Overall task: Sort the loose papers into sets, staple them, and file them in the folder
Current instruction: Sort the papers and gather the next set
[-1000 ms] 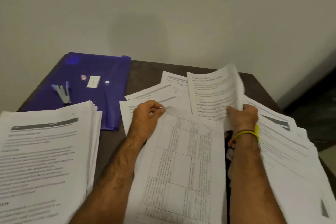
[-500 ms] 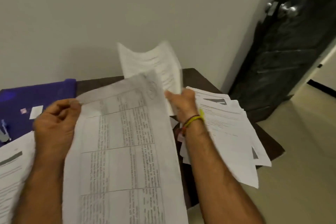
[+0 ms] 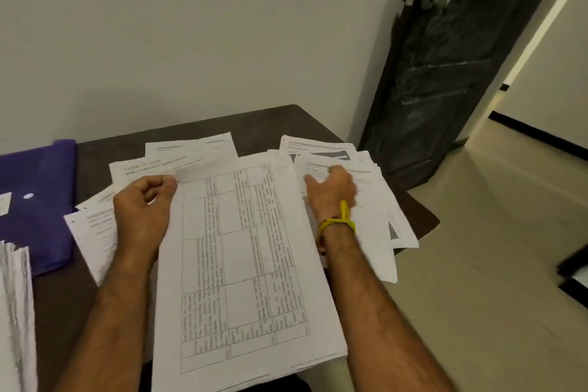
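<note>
My left hand (image 3: 144, 210) grips the upper left edge of a thin set of sheets whose top page bears a printed table (image 3: 241, 264); the set lies in front of me between my arms. My right hand (image 3: 331, 191), with a yellow band at the wrist, rests on the spread pile of loose papers (image 3: 375, 219) at the table's right end, fingers pointing away. More loose sheets (image 3: 191, 153) lie fanned beyond the set. The purple folder (image 3: 35, 200) lies flat at the left. No stapler is in view.
A thick white paper stack (image 3: 16, 312) sits at the lower left. The dark table (image 3: 423, 219) ends close to the right pile, whose sheets overhang the edge. A dark door (image 3: 445, 73) stands open at the right, against a plain wall.
The sheet my right hand held up is down on the right pile, and that hand now rests there. The table-printed set has come down flat. The view swung right.
</note>
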